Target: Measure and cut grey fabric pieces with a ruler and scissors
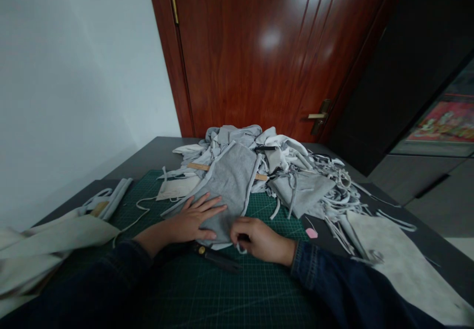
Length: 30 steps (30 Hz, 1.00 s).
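Note:
A piece of grey fabric (233, 171) with light edging lies over the green cutting mat (259, 279), its far end resting against a heap of cloth. My left hand (196, 218) is spread flat on the fabric, fingers apart. At the fabric's near right corner my right hand (259, 239) is closed, pinching a pale cord (241, 250) that shows below the fingers. Black-handled scissors (218, 257) lie on the mat just below the fabric, partly hidden near my left wrist. A wooden ruler (199, 166) passes beneath the fabric.
Behind is a large heap of grey and white cloth scraps (289, 154), with tangled strips (342, 193) to its right. Cream fabric (48, 242) lies at the left, another pale piece (403, 265) at the right. A pink tag (311, 233) sits by the mat. A wooden door (259, 62) stands behind.

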Tool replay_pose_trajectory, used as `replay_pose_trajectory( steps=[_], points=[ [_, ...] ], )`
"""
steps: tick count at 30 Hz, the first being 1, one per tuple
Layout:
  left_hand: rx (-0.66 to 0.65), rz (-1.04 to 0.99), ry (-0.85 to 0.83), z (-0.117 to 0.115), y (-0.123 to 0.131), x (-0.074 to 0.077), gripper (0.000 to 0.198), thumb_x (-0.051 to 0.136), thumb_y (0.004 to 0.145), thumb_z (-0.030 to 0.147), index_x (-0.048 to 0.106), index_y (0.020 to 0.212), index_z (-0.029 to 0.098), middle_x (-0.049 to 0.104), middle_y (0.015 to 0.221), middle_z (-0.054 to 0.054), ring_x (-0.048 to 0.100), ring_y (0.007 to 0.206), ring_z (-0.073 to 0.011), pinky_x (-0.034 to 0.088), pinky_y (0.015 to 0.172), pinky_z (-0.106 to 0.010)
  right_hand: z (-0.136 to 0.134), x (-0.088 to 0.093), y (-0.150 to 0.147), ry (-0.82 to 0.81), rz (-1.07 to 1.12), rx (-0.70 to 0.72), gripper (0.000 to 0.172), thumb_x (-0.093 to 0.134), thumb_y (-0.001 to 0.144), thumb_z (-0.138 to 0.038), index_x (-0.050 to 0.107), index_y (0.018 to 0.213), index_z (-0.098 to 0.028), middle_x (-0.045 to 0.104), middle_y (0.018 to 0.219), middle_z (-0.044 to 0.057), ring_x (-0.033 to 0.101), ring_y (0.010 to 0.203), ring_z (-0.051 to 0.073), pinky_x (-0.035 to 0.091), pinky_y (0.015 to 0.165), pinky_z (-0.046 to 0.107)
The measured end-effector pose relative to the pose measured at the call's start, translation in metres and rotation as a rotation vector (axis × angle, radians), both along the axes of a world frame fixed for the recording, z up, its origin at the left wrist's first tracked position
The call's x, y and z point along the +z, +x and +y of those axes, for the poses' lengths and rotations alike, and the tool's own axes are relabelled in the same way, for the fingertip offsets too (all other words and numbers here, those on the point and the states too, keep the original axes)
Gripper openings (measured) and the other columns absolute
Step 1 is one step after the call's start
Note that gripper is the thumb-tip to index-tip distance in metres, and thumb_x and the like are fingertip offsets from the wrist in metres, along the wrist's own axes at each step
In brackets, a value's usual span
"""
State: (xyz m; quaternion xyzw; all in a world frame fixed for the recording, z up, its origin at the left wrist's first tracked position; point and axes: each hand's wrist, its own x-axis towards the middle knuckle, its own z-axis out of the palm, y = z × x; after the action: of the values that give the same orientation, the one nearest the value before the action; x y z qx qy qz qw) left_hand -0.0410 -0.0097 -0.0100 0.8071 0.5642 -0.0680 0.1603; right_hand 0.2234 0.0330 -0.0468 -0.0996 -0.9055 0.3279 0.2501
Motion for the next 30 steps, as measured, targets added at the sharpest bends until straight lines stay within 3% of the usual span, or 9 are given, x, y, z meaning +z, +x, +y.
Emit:
replay_pose_trajectory(
  steps=[4, 9, 13, 15, 19, 21, 23, 25, 30],
  points=[
    [0.027, 0.026, -0.028, -0.002, 0.005, 0.006, 0.084, 0.063, 0.099, 0.062, 0.021, 0.168, 0.043, 0.006, 0.179, 0.0, -0.005, 0.164, -0.0387, 0.003, 0.126, -0.072, -0.002, -0.011, 0.017, -0.016, 0.048, -0.025, 0.038, 0.067, 0.076, 0.014, 0.066, 0.092, -0.02, 0.068, 0.085, -0.002, 0.064, 0.087, 0.016, 0.047, 0.08, 0.024],
    [0.027, 0.032, -0.021, -0.003, 0.007, 0.007, 0.082, 0.063, 0.099, 0.059, 0.023, 0.168, 0.041, 0.006, 0.179, -0.001, -0.004, 0.164, -0.0389, 0.002, 0.126, -0.072, -0.009, -0.02, 0.023, 0.035, 0.072, -0.086, 0.026, 0.07, 0.087, 0.005, 0.072, 0.091, -0.021, 0.07, 0.083, -0.001, 0.066, 0.086, 0.018, 0.051, 0.083, 0.027],
    [0.031, 0.042, -0.031, -0.003, 0.008, 0.013, 0.083, 0.064, 0.098, 0.058, 0.024, 0.169, 0.039, 0.008, 0.179, -0.002, -0.002, 0.164, -0.0398, 0.005, 0.126, -0.073, -0.016, -0.017, 0.023, -0.034, 0.039, -0.163, 0.045, 0.063, 0.082, 0.01, 0.071, 0.114, -0.021, 0.065, 0.119, 0.007, 0.067, 0.092, 0.016, 0.057, 0.084, 0.027],
    [0.02, 0.073, -0.013, -0.001, 0.014, 0.017, 0.086, 0.071, 0.093, 0.047, 0.032, 0.168, 0.032, 0.01, 0.179, -0.005, 0.0, 0.164, -0.0411, 0.006, 0.126, -0.073, -0.02, -0.013, 0.021, -0.048, -0.018, -0.192, 0.052, 0.063, 0.079, 0.01, 0.068, 0.122, -0.02, 0.06, 0.128, 0.009, 0.067, 0.095, 0.017, 0.059, 0.086, 0.028],
    [-0.027, 0.029, 0.226, 0.007, 0.043, 0.014, 0.052, 0.062, 0.088, 0.013, 0.069, 0.14, 0.017, 0.042, 0.17, -0.012, 0.034, 0.158, -0.0331, 0.023, 0.13, -0.054, -0.028, -0.008, 0.016, 0.084, -0.149, -0.222, 0.036, 0.063, 0.086, 0.004, 0.068, 0.116, -0.017, 0.063, 0.123, 0.01, 0.066, 0.111, 0.023, 0.058, 0.1, 0.035],
    [0.006, -0.025, 0.312, 0.012, 0.059, 0.003, 0.048, 0.047, 0.092, 0.005, 0.071, 0.133, 0.015, 0.059, 0.156, -0.013, 0.053, 0.145, -0.0248, 0.036, 0.125, -0.04, -0.032, -0.007, 0.015, 0.195, -0.208, -0.247, 0.028, 0.064, 0.09, 0.0, 0.068, 0.113, -0.014, 0.064, 0.123, 0.012, 0.065, 0.113, 0.025, 0.058, 0.102, 0.038],
    [0.053, -0.049, 0.345, 0.014, 0.072, -0.01, 0.053, 0.04, 0.095, 0.003, 0.066, 0.14, 0.014, 0.064, 0.149, -0.013, 0.057, 0.139, -0.0208, 0.04, 0.121, -0.034, -0.035, -0.006, 0.016, 0.315, -0.248, -0.271, 0.017, 0.067, 0.093, -0.006, 0.069, 0.108, -0.013, 0.067, 0.117, 0.012, 0.065, 0.11, 0.027, 0.058, 0.101, 0.041],
    [0.091, -0.059, 0.369, 0.012, 0.078, -0.023, 0.055, 0.039, 0.098, 0.005, 0.061, 0.147, 0.016, 0.059, 0.155, -0.011, 0.051, 0.144, -0.0225, 0.039, 0.122, -0.039, -0.032, -0.005, 0.017, 0.402, -0.245, -0.285, 0.006, 0.068, 0.096, -0.011, 0.07, 0.102, -0.013, 0.068, 0.111, 0.011, 0.063, 0.109, 0.028, 0.058, 0.1, 0.042],
    [0.112, -0.009, 0.293, 0.004, 0.078, -0.033, 0.059, 0.047, 0.104, 0.025, 0.042, 0.164, 0.029, 0.031, 0.175, -0.005, 0.018, 0.163, -0.038, 0.014, 0.125, -0.076, -0.009, -0.001, 0.012, 0.492, -0.217, -0.222, 0.007, 0.067, 0.099, -0.017, 0.069, 0.104, -0.012, 0.067, 0.112, 0.013, 0.062, 0.113, 0.027, 0.054, 0.105, 0.041]
  ],
)
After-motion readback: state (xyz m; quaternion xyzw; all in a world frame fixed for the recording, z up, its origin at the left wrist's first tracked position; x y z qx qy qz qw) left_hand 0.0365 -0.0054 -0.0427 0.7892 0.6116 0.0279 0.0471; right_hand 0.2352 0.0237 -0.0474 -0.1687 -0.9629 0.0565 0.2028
